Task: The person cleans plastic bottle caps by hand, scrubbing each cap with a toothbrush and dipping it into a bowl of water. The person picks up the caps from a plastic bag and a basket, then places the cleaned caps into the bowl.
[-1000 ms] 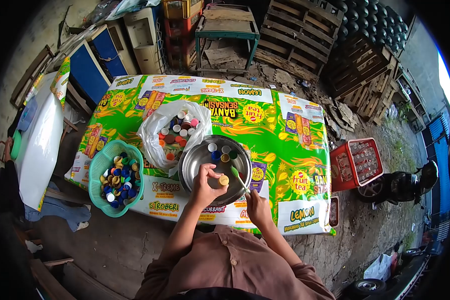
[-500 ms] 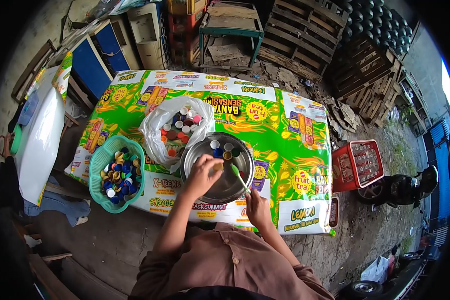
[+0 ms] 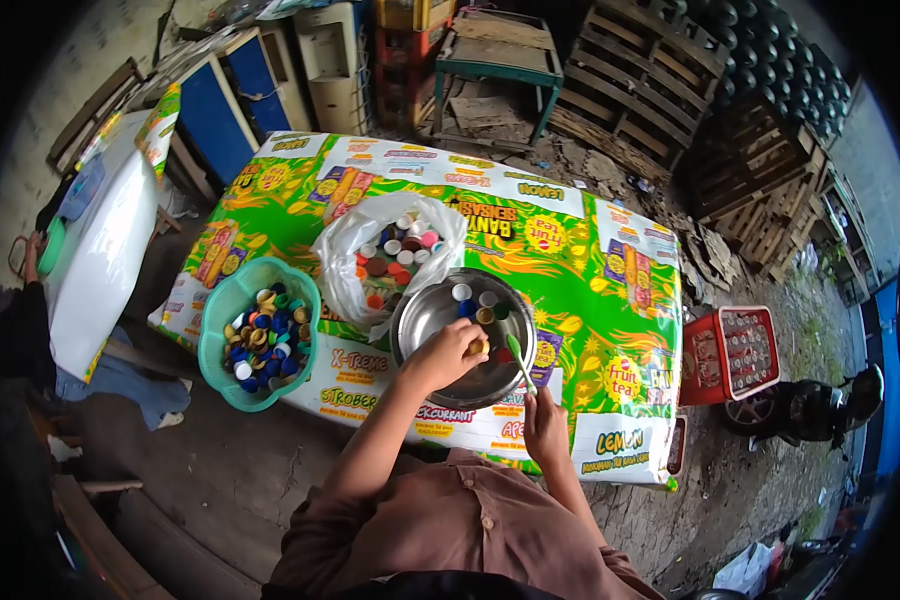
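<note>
Over the round metal bowl [image 3: 425, 312], my left hand [image 3: 445, 357] is closed on a gold-coloured bottle cap [image 3: 478, 347]. At the bowl's right front rim, my right hand [image 3: 545, 427] grips a slim green tool like a toothbrush [image 3: 521, 366], its head over the bowl. Loose caps lie inside the bowl: a white cap [image 3: 461, 292], a blue cap [image 3: 467, 310], a gold cap [image 3: 485, 316] and a red cap [image 3: 507, 354] among them. Behind it to the left is an open white plastic bag [image 3: 335, 265] of mixed caps. A turquoise basket [image 3: 213, 350] holds many more caps.
The table has a green and white printed cover [image 3: 580, 265]. On the floor to the right stands a red crate [image 3: 705, 350] near a motorbike [image 3: 820, 410]. Another person's arm [image 3: 32, 262] shows at far left beside a white sheet-covered surface [image 3: 105, 250]. Wooden pallets [image 3: 640, 85] lean behind.
The whole view has shifted, moving the scene to the right. Relative to the bowl, my left hand with the cap is slightly lower and further right. The tool's head has moved slightly right.
</note>
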Motion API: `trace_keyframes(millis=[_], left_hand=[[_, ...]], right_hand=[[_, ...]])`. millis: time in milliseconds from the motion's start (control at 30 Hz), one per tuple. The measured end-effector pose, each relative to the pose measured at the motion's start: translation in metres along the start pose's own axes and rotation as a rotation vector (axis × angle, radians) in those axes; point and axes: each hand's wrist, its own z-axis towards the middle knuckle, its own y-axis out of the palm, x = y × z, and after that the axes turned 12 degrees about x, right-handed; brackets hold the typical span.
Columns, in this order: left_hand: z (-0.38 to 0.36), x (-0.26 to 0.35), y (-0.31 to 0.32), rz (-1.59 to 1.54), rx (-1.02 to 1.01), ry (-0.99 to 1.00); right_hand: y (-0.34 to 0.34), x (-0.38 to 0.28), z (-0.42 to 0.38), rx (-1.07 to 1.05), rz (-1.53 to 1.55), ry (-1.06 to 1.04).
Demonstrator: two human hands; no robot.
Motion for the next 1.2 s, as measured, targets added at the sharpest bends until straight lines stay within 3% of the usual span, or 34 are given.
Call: trace_keyframes(millis=[133, 233, 300, 433, 467, 567, 633, 767, 900, 967, 1067, 1100, 1167, 1200], left_hand=[[-0.02, -0.009, -0.028, -0.331, 0.193, -0.068], [-0.056, -0.035, -0.054, -0.63, 0.472, -0.172], [-0.081, -0.038, -0.077, -0.624, 0.556, -0.152], [-0.1, -0.02, -0.085, -0.602, 0.606, -0.106], [-0.101, -0.013, -0.084, -0.577, 0.611, -0.152], [-0.104, -0.014, -0.083, -0.515, 0.623, -0.018], [-0.106, -0.015, -0.083, -0.442, 0.631, -0.025], [-0.096, -0.006, -0.081, -0.274, 0.612, -0.046], [-0.087, -0.006, -0.078, -0.18, 0.611, 0.052], [-0.094, -0.015, -0.091, -0.122, 0.703, 0.002], [-0.118, -0.037, -0.129, 0.17, 0.917, -0.206], [-0.128, -0.053, -0.14, 0.212, 0.957, -0.194], [-0.146, -0.074, -0.156, 0.187, 1.008, -0.306], [-0.16, -0.092, -0.162, 0.379, 0.951, -0.312]], right_hand=[[0.005, 0.001, 0.0, -0.019, 0.017, 0.014], [0.008, -0.003, 0.003, -0.024, 0.001, -0.008], [0.01, -0.02, 0.007, -0.042, 0.124, 0.045], [0.027, -0.054, 0.01, -0.306, 0.164, -0.058], [0.034, -0.063, 0.009, -0.337, 0.195, -0.14], [0.049, -0.076, 0.005, -0.448, 0.131, -0.39], [0.052, -0.078, 0.007, -0.439, 0.094, -0.397], [0.048, -0.072, 0.007, -0.345, 0.052, -0.369], [0.042, -0.06, 0.002, -0.198, -0.001, -0.176], [0.037, -0.048, 0.007, -0.155, -0.056, -0.063], [0.022, -0.032, 0.013, -0.089, -0.037, -0.108], [0.019, -0.027, 0.013, -0.073, -0.05, -0.125], [0.012, -0.023, 0.012, -0.074, -0.05, -0.08], [0.011, -0.018, 0.01, -0.062, -0.046, -0.064]])
